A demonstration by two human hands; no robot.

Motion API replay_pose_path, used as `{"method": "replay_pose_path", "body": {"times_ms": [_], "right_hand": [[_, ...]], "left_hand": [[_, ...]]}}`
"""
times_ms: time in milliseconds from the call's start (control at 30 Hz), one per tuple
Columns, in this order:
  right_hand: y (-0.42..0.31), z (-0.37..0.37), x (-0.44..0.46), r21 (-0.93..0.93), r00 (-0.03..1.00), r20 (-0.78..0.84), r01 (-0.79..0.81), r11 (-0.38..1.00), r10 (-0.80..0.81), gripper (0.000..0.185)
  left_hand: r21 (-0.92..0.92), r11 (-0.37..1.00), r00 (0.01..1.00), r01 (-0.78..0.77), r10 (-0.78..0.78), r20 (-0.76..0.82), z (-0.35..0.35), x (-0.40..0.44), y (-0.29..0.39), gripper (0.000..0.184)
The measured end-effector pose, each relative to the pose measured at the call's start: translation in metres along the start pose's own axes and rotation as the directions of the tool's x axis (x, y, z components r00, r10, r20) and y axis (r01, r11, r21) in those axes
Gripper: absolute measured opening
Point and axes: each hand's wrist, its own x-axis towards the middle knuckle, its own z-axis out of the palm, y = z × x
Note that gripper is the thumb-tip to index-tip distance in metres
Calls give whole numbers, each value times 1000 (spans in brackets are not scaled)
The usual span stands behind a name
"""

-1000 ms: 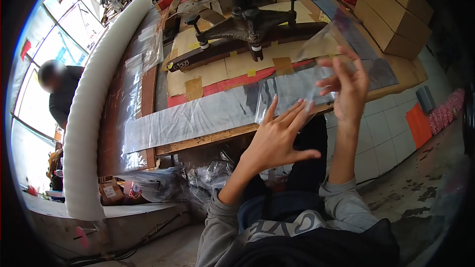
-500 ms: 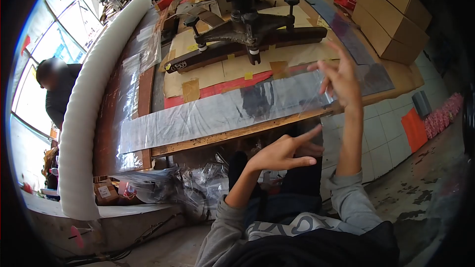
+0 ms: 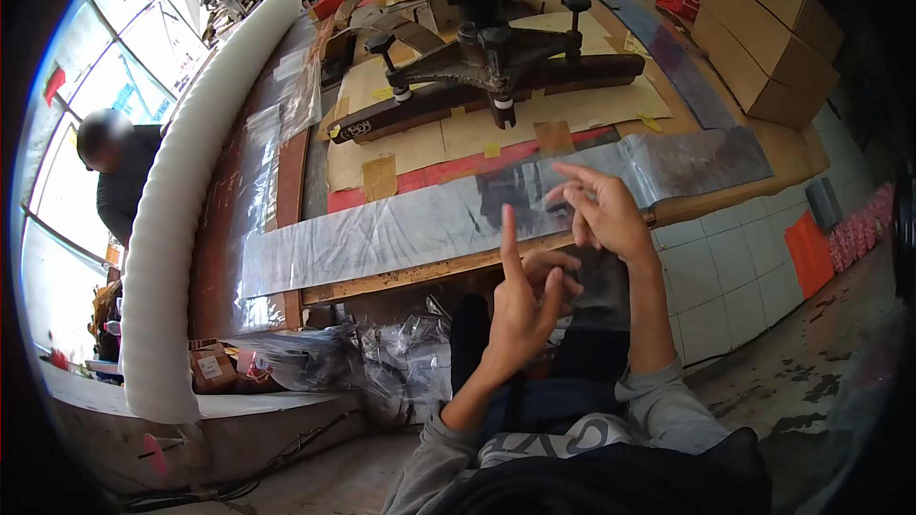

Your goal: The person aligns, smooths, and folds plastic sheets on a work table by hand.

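Note:
My left hand (image 3: pixel 528 305) is raised in front of the bench edge. Its index finger points up and its other fingers are loosely bent and apart. Up and to the right, my right hand (image 3: pixel 611 217) hovers by the bench edge, with fingers spread and partly bent. A dark, see-through sheet (image 3: pixel 601 294) shows below my right hand, beside my left fingertips; whether either hand touches it is unclear. Behind both hands, a long strip of clear plastic sheets (image 3: pixel 382 231) lies along the front of the bench.
A black metal press head (image 3: pixel 491 62) stands over the tan board (image 3: pixel 420 148). Cardboard boxes (image 3: pixel 763 33) are at the right back. A white foam roll (image 3: pixel 181 191) runs along the left, with a person (image 3: pixel 124 172) beyond it. Crumpled plastic (image 3: pixel 405 353) lies under the bench.
My right hand has come down and left, closer to my left hand. My left hand has turned its index finger upward. The see-through sheet now shows below my right hand.

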Motion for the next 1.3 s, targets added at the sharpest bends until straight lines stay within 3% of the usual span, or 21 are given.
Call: {"method": "replay_pose_path", "body": {"times_ms": [133,233,633,733,1200,1300], "right_hand": [[8,9,-12,37,995,-53,-85,996,87,35],[11,16,-17,137,994,-100,-38,990,52,36],[11,28,-30,171,990,-135,-17,985,40,37],[16,29,-14,187,988,-155,47,981,-18,37],[13,27,56,68,987,-153,55,996,-44,37],[17,27,61,60,986,-161,47,997,-37,38]], "left_hand": [[50,998,998,48,-50,29,-4,-22,-8,66],[40,999,1000,16,-16,1,-6,-28,-6,62],[134,991,999,18,-13,-37,-10,-44,4,42],[188,982,997,-37,49,-58,-14,-38,-4,41],[456,887,979,-74,151,-135,-35,2,1,26],[442,892,976,-96,170,-133,-35,2,0,25]]}}
